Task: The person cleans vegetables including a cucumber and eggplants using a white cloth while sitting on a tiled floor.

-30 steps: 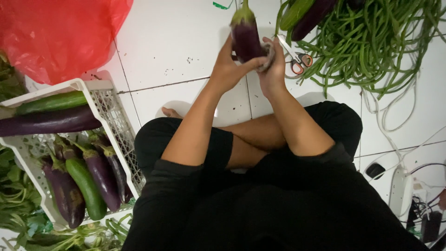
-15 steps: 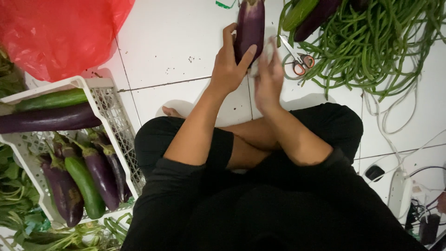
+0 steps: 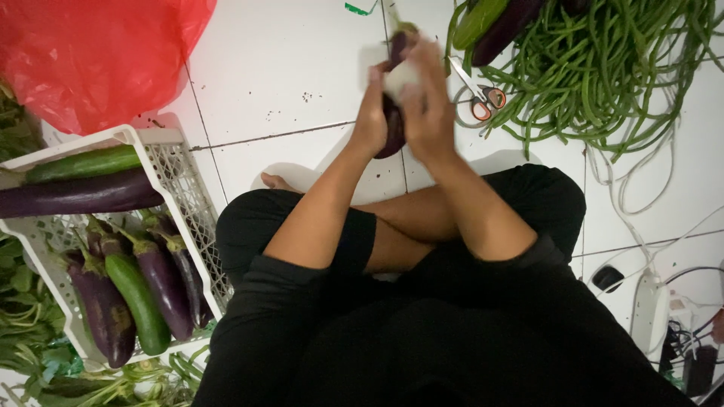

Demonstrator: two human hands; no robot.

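Note:
I sit cross-legged on a white tiled floor. My left hand (image 3: 371,113) grips a dark purple eggplant (image 3: 392,132) held upright in front of me. My right hand (image 3: 424,102) lies over the eggplant's upper part, pressing something white and blurred against it; what it is I cannot tell. Orange-handled scissors (image 3: 483,96) lie on the floor just right of my hands.
A white plastic crate (image 3: 185,188) at left holds eggplants (image 3: 162,283) and cucumbers (image 3: 83,162). A red plastic bag (image 3: 90,53) lies top left. A heap of long green beans (image 3: 603,68) lies top right. White cables and a power strip (image 3: 650,309) are at right. Leafy greens (image 3: 23,301) sit bottom left.
My right hand has moved up from beside the eggplant onto its upper part, now with something white under it. The left hand keeps its grip.

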